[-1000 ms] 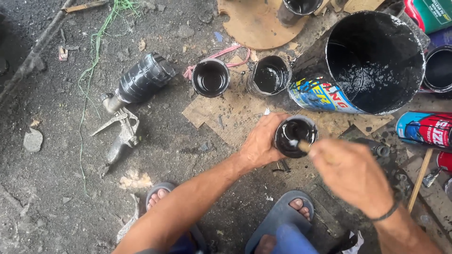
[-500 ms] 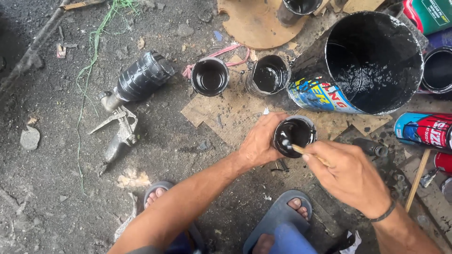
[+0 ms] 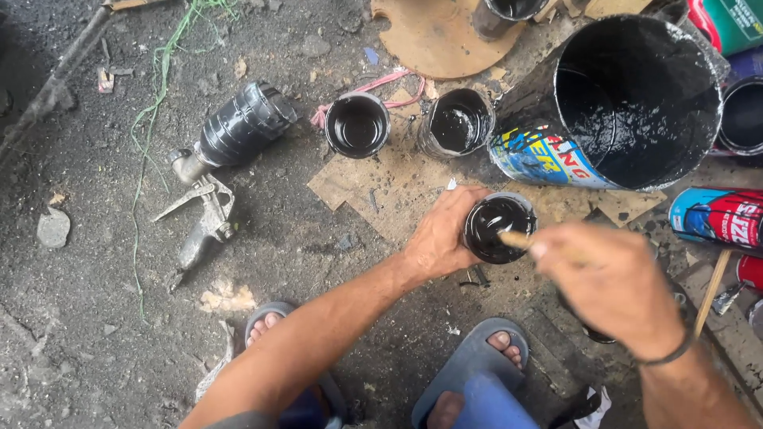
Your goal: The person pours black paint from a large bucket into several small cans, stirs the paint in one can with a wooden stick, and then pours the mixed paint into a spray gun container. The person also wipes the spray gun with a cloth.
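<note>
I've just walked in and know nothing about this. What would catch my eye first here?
Probably the two hands at the centre: the left hand grips a small can of black liquid while the right hand dips a wooden stick into it. Above right lies a big tipped bucket, black inside. At left, a spray gun lies on the dirty ground.
</note>
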